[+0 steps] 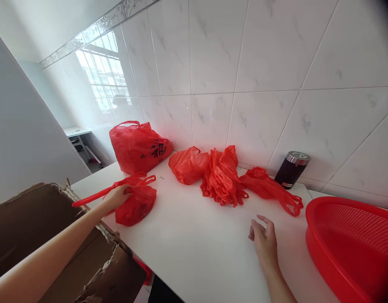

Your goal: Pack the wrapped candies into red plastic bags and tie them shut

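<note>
My left hand (117,196) grips the handles of a small, filled red plastic bag (137,203) that rests on the white counter (194,248) near its left edge. My right hand (263,240) hovers just over the counter with fingers loosely apart and nothing in it. Beyond it lie a filled red bag (188,165), a bunch of crumpled red bags (221,176) and a flat, twisted red bag (271,189). A large red bag (137,146) with black characters stands against the tiled wall.
A torn brown cardboard box (54,235) sits below the counter's left edge, under my left arm. A red mesh basket (354,248) fills the right corner. A dark cylindrical container with a metal lid (291,169) stands by the wall.
</note>
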The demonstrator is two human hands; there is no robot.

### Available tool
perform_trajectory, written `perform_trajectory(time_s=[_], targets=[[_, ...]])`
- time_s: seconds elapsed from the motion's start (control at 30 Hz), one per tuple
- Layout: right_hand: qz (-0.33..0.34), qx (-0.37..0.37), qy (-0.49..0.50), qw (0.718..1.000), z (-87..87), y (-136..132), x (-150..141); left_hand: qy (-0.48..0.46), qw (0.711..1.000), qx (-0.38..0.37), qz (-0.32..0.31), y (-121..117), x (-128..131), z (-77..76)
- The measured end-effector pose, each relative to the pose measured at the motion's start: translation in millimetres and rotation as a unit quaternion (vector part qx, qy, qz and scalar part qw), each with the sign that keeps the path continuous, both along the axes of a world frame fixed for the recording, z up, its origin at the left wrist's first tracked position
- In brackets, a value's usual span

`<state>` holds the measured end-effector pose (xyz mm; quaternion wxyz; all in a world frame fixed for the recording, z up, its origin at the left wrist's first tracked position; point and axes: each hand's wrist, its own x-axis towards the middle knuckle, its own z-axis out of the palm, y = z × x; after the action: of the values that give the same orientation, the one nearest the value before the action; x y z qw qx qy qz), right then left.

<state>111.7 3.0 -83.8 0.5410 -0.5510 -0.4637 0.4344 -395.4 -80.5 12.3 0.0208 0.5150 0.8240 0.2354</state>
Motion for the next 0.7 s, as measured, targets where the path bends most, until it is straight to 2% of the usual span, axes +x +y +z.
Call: perform_trajectory(time_s=[0.2, 0.47, 0.6, 0.7], targets=[[0.009, -0.001, -0.011, 1.000, -7.1, 2.8, 0.1, 0.067, 0.997, -0.043, -0.023, 2.7, 1.5, 1.3], [0.013, -0.004, -0.044, 0.999, -8.1, 1.3, -0.6, 0.149, 0.985, -0.086, 0.027, 7.6, -9.1, 2.1], [0.015, -0.003, -0.063, 0.998, -10.8, 1.9, -0.4, 0.151, 0.983, -0.101, 0.035, 17.9, -27.6, 7.6], [0.017, 0.000, -0.080, 0.997, -12.6, 2.1, -0.3, 0.108, 0.985, -0.134, 0.021, 22.5, -41.1, 15.7]])
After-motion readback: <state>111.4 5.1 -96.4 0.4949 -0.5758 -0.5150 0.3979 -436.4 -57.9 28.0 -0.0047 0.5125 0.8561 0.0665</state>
